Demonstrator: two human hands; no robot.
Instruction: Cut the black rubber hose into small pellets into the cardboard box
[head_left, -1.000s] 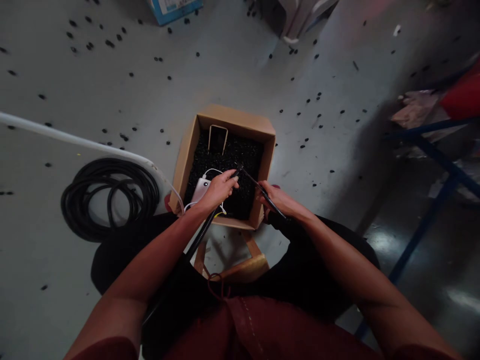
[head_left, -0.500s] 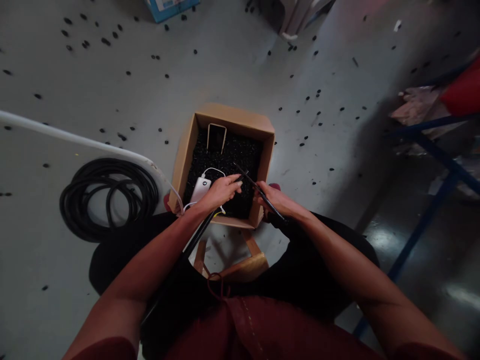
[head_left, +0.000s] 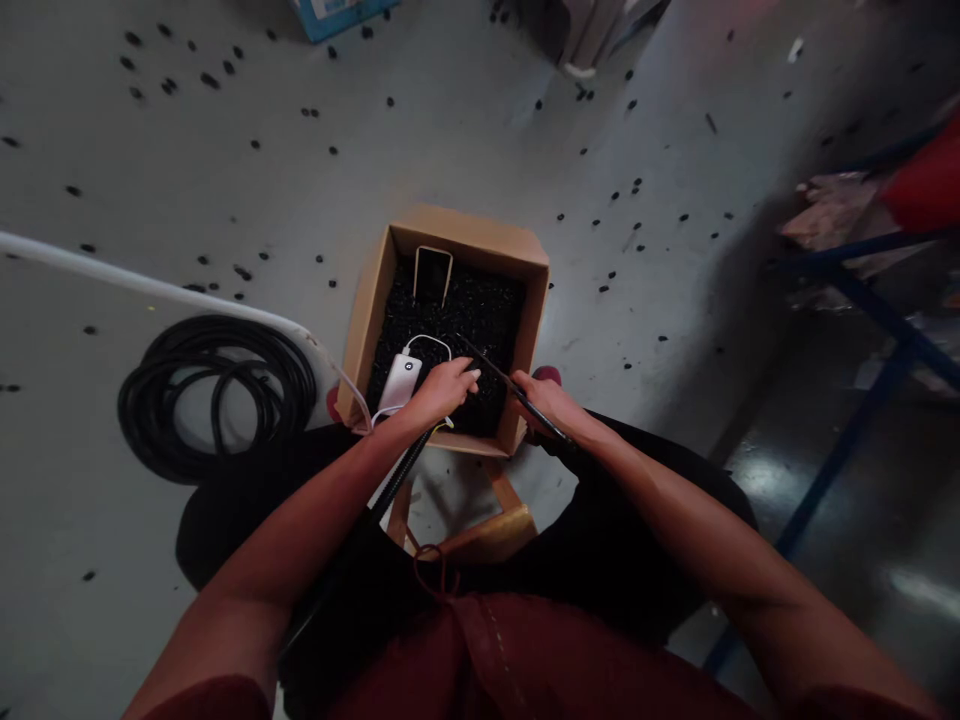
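Observation:
Over the cardboard box (head_left: 467, 228), which holds many small black pieces (head_left: 487, 290), both hands are close together. My left hand (head_left: 448, 388) is closed around the end of a black ribbed tube (head_left: 405, 470) that runs back under my forearm. My right hand (head_left: 541, 398) is wrapped round a long thin dark tool (head_left: 547, 424), whose tip points up and left past my left fingertips. A white power bank (head_left: 401, 380) with a white cable lies in the box beside my left hand. A phone-like frame (head_left: 433, 276) stands at the box's back.
Coiled black tubing (head_left: 217, 398) lies on the floor at left, below a white pipe (head_left: 150, 284). A wooden stool (head_left: 487, 537) is under the box. A blue metal frame (head_left: 847, 430) stands at right. Black bits dot the floor; a blue box (head_left: 337, 18) is at the top.
My left hand has shifted slightly left, and the dark tool's tip has moved a little to the left. The dark piece at my left fingertips is less visible.

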